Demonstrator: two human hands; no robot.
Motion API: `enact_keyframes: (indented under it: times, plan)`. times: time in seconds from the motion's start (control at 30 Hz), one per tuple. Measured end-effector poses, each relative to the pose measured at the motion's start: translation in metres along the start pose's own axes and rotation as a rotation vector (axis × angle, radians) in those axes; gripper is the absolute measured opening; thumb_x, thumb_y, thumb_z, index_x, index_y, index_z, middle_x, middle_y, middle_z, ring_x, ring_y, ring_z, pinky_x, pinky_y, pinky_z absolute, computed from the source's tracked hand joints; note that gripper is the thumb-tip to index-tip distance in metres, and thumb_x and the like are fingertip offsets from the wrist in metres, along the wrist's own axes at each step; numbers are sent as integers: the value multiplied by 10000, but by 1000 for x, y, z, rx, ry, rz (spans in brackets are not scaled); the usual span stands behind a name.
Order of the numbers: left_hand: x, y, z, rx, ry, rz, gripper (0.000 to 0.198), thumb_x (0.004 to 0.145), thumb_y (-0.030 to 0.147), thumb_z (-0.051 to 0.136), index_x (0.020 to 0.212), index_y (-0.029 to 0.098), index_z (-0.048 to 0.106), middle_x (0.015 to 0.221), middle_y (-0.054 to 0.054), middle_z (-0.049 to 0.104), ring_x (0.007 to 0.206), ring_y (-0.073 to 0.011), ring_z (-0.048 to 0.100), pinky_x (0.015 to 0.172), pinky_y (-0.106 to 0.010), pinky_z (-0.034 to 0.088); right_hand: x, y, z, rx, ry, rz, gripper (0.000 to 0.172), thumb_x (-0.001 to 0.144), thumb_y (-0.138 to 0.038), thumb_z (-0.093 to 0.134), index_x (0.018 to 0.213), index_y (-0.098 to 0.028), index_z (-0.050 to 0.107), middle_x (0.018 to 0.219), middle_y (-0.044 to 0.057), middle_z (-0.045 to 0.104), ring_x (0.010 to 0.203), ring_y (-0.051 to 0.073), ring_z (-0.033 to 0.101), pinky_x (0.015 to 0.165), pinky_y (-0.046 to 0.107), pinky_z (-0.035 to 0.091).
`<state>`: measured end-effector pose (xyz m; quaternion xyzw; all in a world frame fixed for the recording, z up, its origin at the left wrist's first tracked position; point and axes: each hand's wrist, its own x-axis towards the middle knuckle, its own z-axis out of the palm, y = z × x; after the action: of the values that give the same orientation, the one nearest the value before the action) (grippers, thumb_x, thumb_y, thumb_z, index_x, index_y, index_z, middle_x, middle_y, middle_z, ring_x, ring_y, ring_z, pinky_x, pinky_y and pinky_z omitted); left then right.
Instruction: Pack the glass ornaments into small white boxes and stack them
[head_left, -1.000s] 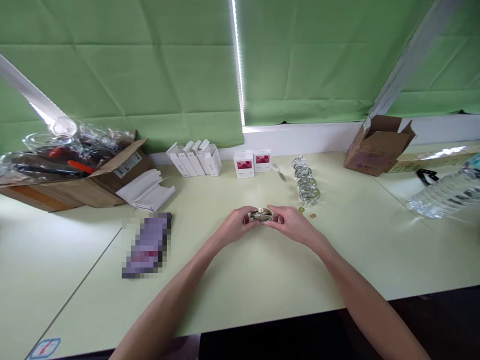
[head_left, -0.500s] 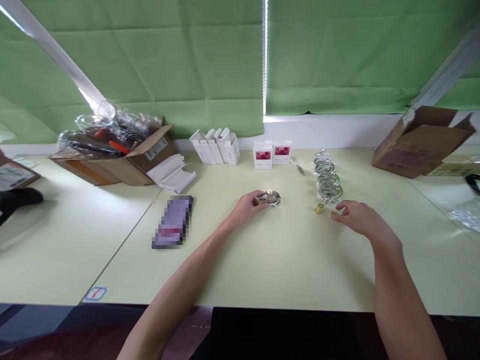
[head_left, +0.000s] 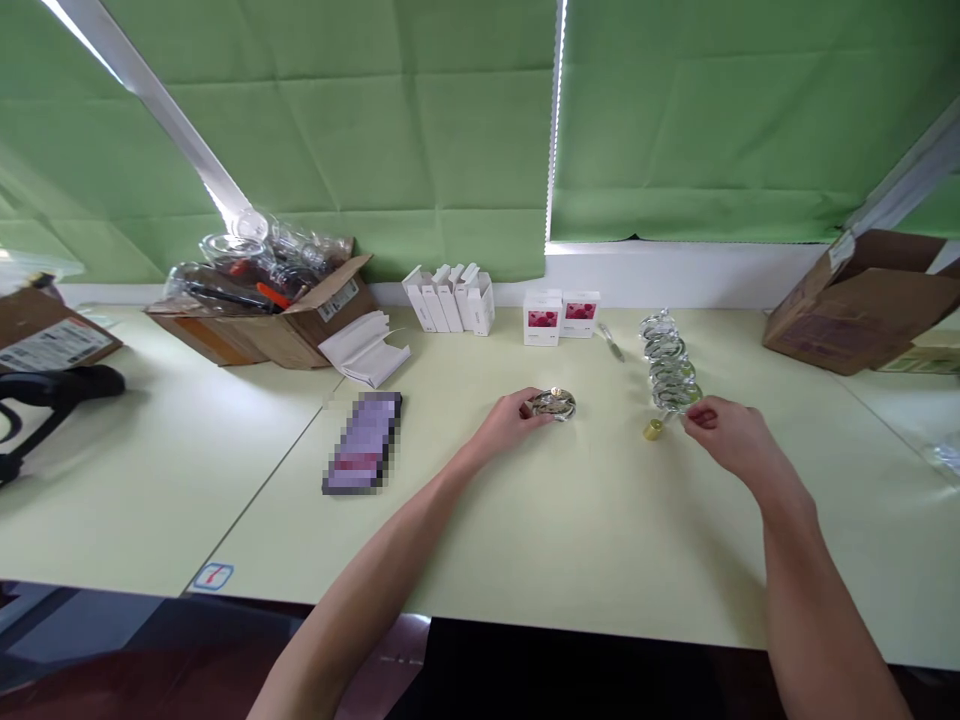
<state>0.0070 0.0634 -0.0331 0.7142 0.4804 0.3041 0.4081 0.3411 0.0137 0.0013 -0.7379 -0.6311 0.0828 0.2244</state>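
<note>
My left hand (head_left: 514, 420) lies on the table with thumb and fingers closed around the near side of a round clear glass bottle (head_left: 556, 405) with a small gold neck on top. My right hand (head_left: 721, 428) is pinched at the near end of a row of similar glass bottles (head_left: 666, 365). Whatever sits between its fingertips is too small to make out. Just left of these fingers a gold cylindrical cap (head_left: 652, 430) rests on the table.
Behind stand white boxes with pink pictures (head_left: 542, 322), several slim white boxes (head_left: 448, 300) and a slim silvery item (head_left: 611, 342). A phone (head_left: 363, 442), an opened white carton (head_left: 366, 350) and a full cardboard box (head_left: 259, 335) are left. Another cardboard box (head_left: 847, 310) stands right.
My right hand has closed its fingers. The small gold piece at its fingertips no longer shows. My left hand keeps its hold on the bottle. The whole view has shifted slightly.
</note>
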Motion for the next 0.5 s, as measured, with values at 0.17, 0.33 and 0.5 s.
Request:
enact_keyframes:
  times: [0.17,0.33,0.5]
  plan:
    - [1,-2,2,3,2,11,436,808,536,653,1114,227,680,810,3,642,698,-155,555,611,-253,420,-7,-48,1,559,63,-85,320,764,-429,643,942,-190,757,827,63,743,686,197,673,641,332,556]
    - [2,-2,4,18,24,19,405,790,496,668,1090,224,684,771,16,634,672,-147,541,606,-253,414,-5,-113,21,791,-14,-199,293,755,-447,709,887,-194,775,855,67,767,738,207,696,705,354,583]
    - [1,1,4,14,11,27,357,804,454,641,1060,210,687,827,3,665,675,-146,538,603,-254,417,4,-148,41,793,2,-306,193,786,-386,703,850,-215,767,914,59,778,840,216,701,822,378,570]
